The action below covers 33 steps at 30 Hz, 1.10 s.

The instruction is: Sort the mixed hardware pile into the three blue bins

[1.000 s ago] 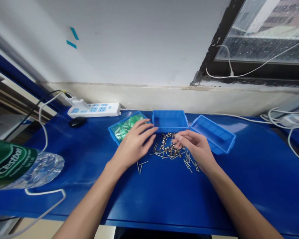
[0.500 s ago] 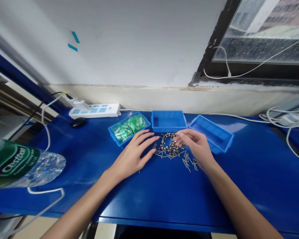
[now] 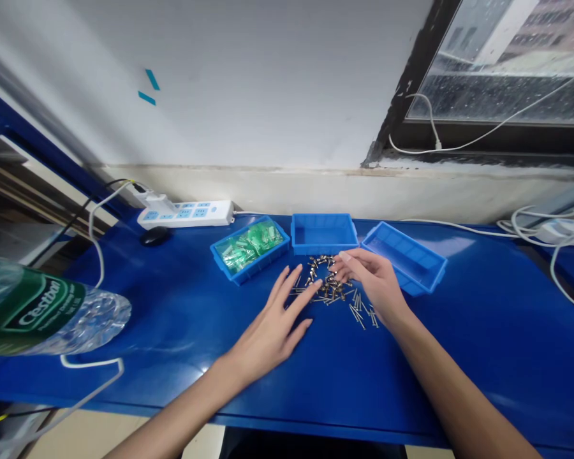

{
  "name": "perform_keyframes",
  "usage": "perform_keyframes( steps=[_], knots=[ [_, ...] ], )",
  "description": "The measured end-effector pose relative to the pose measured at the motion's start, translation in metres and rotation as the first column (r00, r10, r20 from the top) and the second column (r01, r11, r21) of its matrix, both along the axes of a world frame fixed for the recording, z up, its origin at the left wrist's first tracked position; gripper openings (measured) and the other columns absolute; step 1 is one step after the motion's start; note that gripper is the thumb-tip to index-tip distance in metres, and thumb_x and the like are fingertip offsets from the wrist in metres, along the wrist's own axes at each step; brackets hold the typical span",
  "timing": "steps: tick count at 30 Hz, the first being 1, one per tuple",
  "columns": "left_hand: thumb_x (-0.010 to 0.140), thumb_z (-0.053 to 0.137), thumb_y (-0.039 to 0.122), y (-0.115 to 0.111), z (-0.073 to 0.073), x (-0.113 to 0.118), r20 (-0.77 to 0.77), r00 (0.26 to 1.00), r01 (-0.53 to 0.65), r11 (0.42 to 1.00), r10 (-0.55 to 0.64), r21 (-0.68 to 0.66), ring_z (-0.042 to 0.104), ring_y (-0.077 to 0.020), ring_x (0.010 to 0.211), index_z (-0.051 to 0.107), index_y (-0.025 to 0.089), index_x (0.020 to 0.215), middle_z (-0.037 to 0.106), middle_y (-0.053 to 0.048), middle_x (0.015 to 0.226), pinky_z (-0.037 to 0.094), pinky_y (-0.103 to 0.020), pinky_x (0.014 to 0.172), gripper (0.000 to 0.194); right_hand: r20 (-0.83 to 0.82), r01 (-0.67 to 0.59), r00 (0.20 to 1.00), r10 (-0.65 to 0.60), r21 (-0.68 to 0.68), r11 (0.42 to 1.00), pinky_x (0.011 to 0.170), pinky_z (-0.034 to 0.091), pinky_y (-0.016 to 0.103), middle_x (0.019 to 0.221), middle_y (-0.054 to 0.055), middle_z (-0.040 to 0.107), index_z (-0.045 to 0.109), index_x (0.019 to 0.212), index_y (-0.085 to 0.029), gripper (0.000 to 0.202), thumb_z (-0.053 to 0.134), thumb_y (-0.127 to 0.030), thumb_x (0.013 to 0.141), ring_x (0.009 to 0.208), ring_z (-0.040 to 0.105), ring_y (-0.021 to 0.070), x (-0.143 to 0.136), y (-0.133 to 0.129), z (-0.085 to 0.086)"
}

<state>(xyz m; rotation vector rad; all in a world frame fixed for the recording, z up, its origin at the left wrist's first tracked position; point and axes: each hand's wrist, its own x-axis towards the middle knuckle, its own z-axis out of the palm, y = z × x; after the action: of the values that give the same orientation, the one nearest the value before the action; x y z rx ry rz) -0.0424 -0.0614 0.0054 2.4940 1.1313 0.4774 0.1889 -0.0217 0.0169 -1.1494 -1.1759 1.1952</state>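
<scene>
A loose pile of metal screws (image 3: pixel 332 290) lies on the blue table, some short with thick heads, others long and thin. My left hand (image 3: pixel 275 322) is spread over the left edge of the pile, palm down, its fingertips by several long screws. At the pile's right side, my right hand (image 3: pixel 377 280) has its fingers bent and its thumb close against them; whatever may be between them is hidden. Behind the pile stands an empty blue bin (image 3: pixel 324 248). A second empty blue bin (image 3: pixel 430 284) sits angled beyond my right hand.
To the left, a blue bin (image 3: pixel 242 275) holds green-and-clear plastic packets (image 3: pixel 253 241). A white power strip (image 3: pixel 205 220) and a black computer mouse (image 3: pixel 154 236) are farther left. A large water bottle (image 3: pixel 71 312) is at the left edge. White cables (image 3: pixel 521 220) lie at the right.
My left hand has drawn back toward me and spread its fingers wider. My right hand stays at the right of the pile, nearly unmoved. The view has shifted slightly.
</scene>
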Motion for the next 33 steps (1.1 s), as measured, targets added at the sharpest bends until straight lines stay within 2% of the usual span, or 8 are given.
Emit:
perform_keyframes(
  steps=[4,7,10,14,20,26,28,33],
  knots=[
    [0.100,0.046,0.010,0.005,-0.003,0.013,-0.001,0.998,0.056,0.996,-0.056,0.068,0.004,-0.0390,0.155,0.024,0.034,0.158,0.004,-0.007,0.169,0.036,-0.062,0.117,0.067,-0.018,0.010,1.000,-0.010,-0.007,1.000,0.065,0.052,0.031,0.081,0.006,0.076,0.076,0.088,-0.019,0.019,0.068,-0.036,0.091,0.067,0.067,0.0158,0.000,-0.001,0.002],
    [0.098,0.044,0.005,0.017,-0.003,0.017,-0.014,0.984,0.176,0.981,-0.175,0.087,0.004,-0.0402,0.154,0.030,0.034,0.156,0.007,-0.007,0.169,0.041,-0.063,0.113,0.065,-0.032,0.011,0.999,-0.011,-0.001,1.000,0.065,0.052,0.031,0.081,0.006,0.076,0.076,0.087,-0.019,0.018,0.069,-0.035,0.090,0.066,0.067,0.0154,0.000,-0.001,0.003],
    [0.099,0.046,0.008,0.031,-0.003,0.020,-0.005,0.956,0.292,0.948,-0.293,0.129,0.007,-0.0387,0.155,0.038,0.031,0.151,0.015,-0.009,0.168,0.041,-0.062,0.114,0.058,-0.047,0.019,0.999,-0.019,0.014,1.000,0.064,0.052,0.030,0.080,0.005,0.076,0.076,0.087,-0.019,0.016,0.069,-0.034,0.089,0.065,0.067,0.0147,0.001,0.000,0.003],
    [0.101,0.048,0.015,0.052,-0.005,0.028,0.023,0.936,0.338,0.912,-0.352,0.234,0.016,-0.0340,0.154,0.049,0.024,0.141,0.033,-0.013,0.159,0.037,-0.056,0.119,0.040,-0.047,0.059,0.997,-0.057,0.032,0.998,0.063,0.051,0.030,0.078,0.005,0.075,0.076,0.086,-0.020,0.016,0.069,-0.033,0.089,0.064,0.066,0.0145,0.003,0.002,0.002],
    [0.103,0.047,0.020,0.077,-0.012,0.039,0.073,0.951,0.259,0.903,-0.300,0.342,0.044,-0.0298,0.138,0.058,0.016,0.121,0.053,-0.016,0.136,0.047,-0.050,0.111,0.022,-0.033,0.132,0.991,-0.130,0.075,0.988,0.062,0.051,0.030,0.074,0.004,0.074,0.075,0.085,-0.019,0.017,0.068,-0.034,0.090,0.060,0.065,0.0134,0.006,0.003,0.003],
    [0.103,0.043,0.014,0.074,0.002,0.019,0.206,0.967,0.097,0.966,-0.148,0.238,0.059,-0.0215,0.116,0.055,0.018,0.127,0.059,-0.012,0.126,0.055,-0.042,0.100,0.028,0.014,0.143,0.989,-0.145,0.103,0.984,0.060,0.051,0.031,0.076,0.005,0.074,0.074,0.086,-0.019,0.019,0.066,-0.035,0.091,0.060,0.064,0.0138,0.006,0.002,0.004],
    [0.100,0.043,0.011,0.069,0.012,0.010,0.153,0.984,0.059,0.976,-0.092,0.212,0.063,-0.0215,0.110,0.059,0.017,0.122,0.064,-0.011,0.121,0.056,-0.042,0.096,0.028,0.027,0.135,0.990,-0.138,0.099,0.986,0.059,0.051,0.030,0.077,0.005,0.074,0.074,0.087,-0.019,0.019,0.065,-0.035,0.092,0.059,0.063,0.0134,0.006,0.002,0.004],
    [0.090,0.050,0.010,0.062,0.030,-0.005,-0.159,0.987,0.011,0.970,0.028,0.243,0.066,-0.0288,0.103,0.068,0.014,0.112,0.068,-0.013,0.113,0.059,-0.046,0.085,0.028,0.058,0.110,0.992,-0.115,0.086,0.990,0.059,0.049,0.030,0.077,0.005,0.074,0.074,0.087,-0.019,0.019,0.065,-0.035,0.092,0.059,0.062,0.0132,0.005,0.000,0.004]
  ],
)
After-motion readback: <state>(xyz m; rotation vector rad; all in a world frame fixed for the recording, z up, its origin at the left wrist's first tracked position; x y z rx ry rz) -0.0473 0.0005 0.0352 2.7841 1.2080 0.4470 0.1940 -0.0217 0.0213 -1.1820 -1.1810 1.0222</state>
